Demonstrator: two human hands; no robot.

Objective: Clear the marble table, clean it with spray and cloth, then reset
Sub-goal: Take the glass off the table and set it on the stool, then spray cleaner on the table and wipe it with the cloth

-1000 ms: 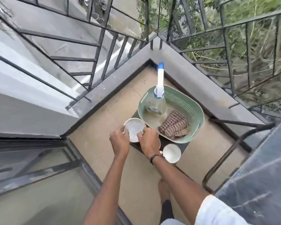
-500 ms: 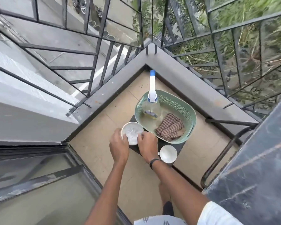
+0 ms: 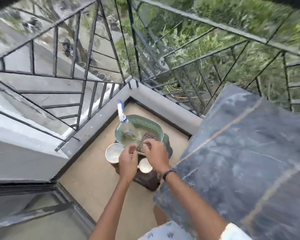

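Marble table (image 3: 249, 153) — dark slab, just right of green basket (image 3: 161, 134). Left hand (image 3: 127, 160) and right hand (image 3: 156, 153) over basket's near rim — fingers loosely curled, gripping nothing. Frame blurred.

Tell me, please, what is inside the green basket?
The green basket holds a spray bottle and a checked cloth. The right hand covers the cloth's near part and the basket's front rim.
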